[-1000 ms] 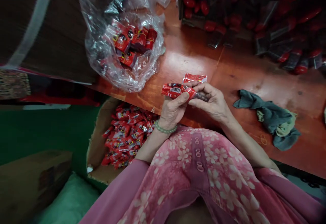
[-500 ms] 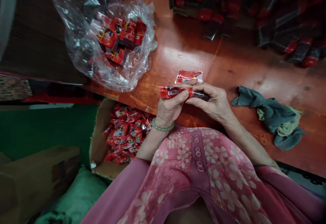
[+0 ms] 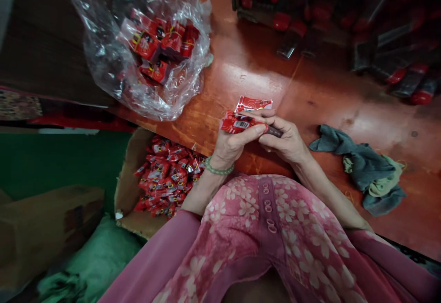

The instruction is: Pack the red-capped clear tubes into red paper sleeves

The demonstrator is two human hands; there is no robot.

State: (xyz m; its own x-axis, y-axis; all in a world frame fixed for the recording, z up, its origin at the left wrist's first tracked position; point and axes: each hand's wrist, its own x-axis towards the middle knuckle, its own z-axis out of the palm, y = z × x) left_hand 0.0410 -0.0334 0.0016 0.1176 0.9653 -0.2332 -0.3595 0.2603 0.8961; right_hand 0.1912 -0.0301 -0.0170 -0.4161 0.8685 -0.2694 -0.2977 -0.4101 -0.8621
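Observation:
My left hand (image 3: 229, 149) is closed around a red printed wrapper (image 3: 236, 124) with a barcode, its thumb pressed along the front. From the wrapper's right end sticks a dark, slim container (image 3: 274, 131), which the fingers of my right hand (image 3: 291, 144) pinch. How far the container reaches inside the wrapper is hidden by my fingers. Just behind both hands, a flat red wrapper (image 3: 253, 103) lies on the wooden table (image 3: 237, 75).
At the back left a clear plastic bag (image 3: 186, 94) holds bundled red wrappers. Dark containers with red caps (image 3: 422, 96) are heaped at the back right. A grey-green cloth (image 3: 368, 165) lies to the right. A cardboard box (image 3: 129, 165) of red packets stands lower left.
The red wrapper has turned slightly in my hands, and less of the dark container shows at its right end. My right fingers have shifted a little. The whole view has moved slightly.

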